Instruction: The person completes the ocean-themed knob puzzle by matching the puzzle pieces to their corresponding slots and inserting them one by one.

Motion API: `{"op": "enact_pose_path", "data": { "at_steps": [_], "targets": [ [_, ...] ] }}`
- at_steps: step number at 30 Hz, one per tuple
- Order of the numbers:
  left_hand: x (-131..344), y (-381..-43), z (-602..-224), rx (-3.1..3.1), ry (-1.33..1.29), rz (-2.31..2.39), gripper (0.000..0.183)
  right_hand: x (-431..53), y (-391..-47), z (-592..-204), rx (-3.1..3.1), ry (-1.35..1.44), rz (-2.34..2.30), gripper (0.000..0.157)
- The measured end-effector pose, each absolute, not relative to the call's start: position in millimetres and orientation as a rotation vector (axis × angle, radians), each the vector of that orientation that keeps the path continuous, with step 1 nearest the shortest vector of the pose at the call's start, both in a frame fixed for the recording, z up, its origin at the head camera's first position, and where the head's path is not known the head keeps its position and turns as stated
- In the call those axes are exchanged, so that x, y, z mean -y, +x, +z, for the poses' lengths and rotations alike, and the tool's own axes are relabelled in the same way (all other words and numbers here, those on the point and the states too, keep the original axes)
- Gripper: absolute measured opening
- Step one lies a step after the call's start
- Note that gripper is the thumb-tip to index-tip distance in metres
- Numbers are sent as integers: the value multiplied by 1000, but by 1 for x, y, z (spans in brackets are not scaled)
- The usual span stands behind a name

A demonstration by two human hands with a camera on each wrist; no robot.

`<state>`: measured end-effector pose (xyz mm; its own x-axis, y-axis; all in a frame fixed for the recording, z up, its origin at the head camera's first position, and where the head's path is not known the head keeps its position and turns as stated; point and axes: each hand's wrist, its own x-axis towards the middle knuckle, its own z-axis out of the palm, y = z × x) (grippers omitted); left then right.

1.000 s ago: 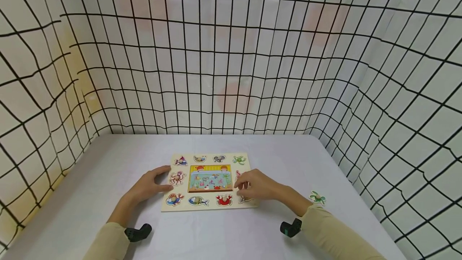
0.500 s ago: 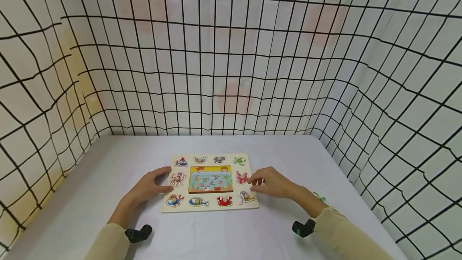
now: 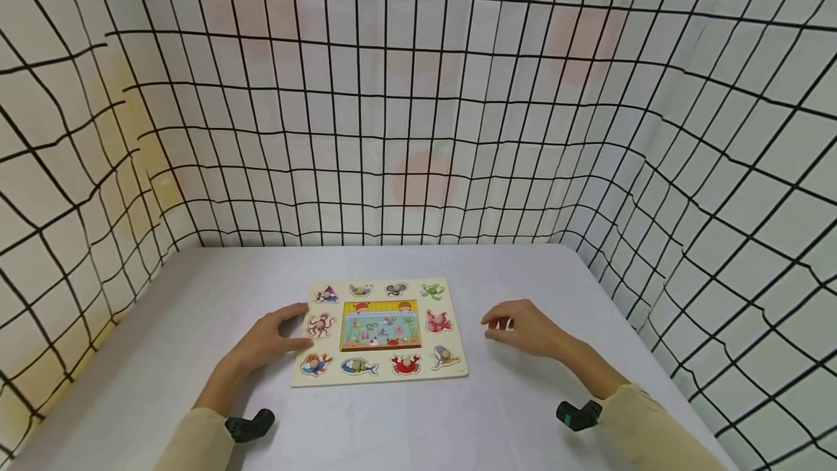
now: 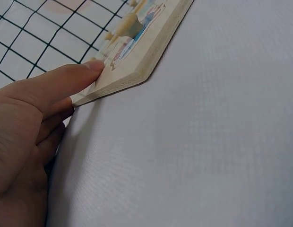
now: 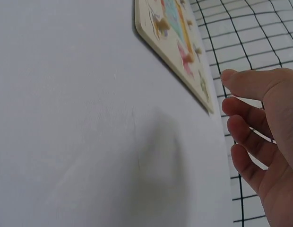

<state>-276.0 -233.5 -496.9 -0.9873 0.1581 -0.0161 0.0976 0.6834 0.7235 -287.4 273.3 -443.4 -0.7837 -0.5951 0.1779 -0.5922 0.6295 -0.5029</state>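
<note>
A wooden sea-animal knob puzzle board (image 3: pixel 386 378) lies flat on the table, a fish-tank picture (image 3: pixel 381 329) at its middle. Around it sit knobbed pieces, including a red crab (image 3: pixel 406 364), a pink starfish-like piece (image 3: pixel 439 321) and an octopus (image 3: pixel 320 326). The turtle spot (image 3: pixel 432 291) at the far right corner shows no knob. My left hand (image 3: pixel 264 340) touches the board's left side; in the left wrist view the thumb (image 4: pixel 82 75) rests at its edge. My right hand (image 3: pixel 526 329), fingers loosely bent and holding nothing, hovers right of the board.
A white cloth covers the table (image 3: pixel 418 427). Black netting (image 3: pixel 418 129) over white sheets walls in the back and both sides. Black wrist devices sit at the left wrist (image 3: pixel 251 426) and right wrist (image 3: pixel 579 416).
My right hand has drawn off the board to the right, uncovering the starfish-like piece and the piece below it. Its forearm now hides the loose green turtle. The left hand stays put.
</note>
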Motion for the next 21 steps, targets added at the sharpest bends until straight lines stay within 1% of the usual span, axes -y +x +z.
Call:
{"op": "enact_pose_path", "data": {
  "at_steps": [5,15,21],
  "targets": [
    [234,-275,-497,-2815,225,1201,83,-294,-286,-450,-2874,-951,-878,19],
    [234,-275,-495,-2806,232,1188,84,-336,-282,-458,-2944,-922,-926,17],
    [234,-276,-495,-2800,232,1188,85,-359,-275,-459,-2987,-847,-917,15]
  ]
}}
